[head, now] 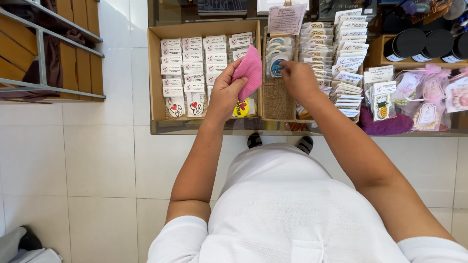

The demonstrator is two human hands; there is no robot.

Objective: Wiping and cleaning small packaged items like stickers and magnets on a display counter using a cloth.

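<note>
Here, left hand [225,92] pinching soft pink cloth [249,71], cardboard box [155,73] beneath.

Surface: a glass-topped counter [204,127] stood over white floor tiles.
Left: an open cardboard tray [155,73] of carded key chains.
Middle: a burlap-lined box [277,100].
Right: stacked cards [348,63], black-lidded jars [408,43], pink bagged trinkets [429,95].

The person wears a plain white short-sleeved top — the sleeves end above the elbows, leaving both forearms bare. No rings, watch or bands show at the fingers or wrists. Below the hem peek two dark shoes [280,141] with pale stripes — only the toes visible.
</note>
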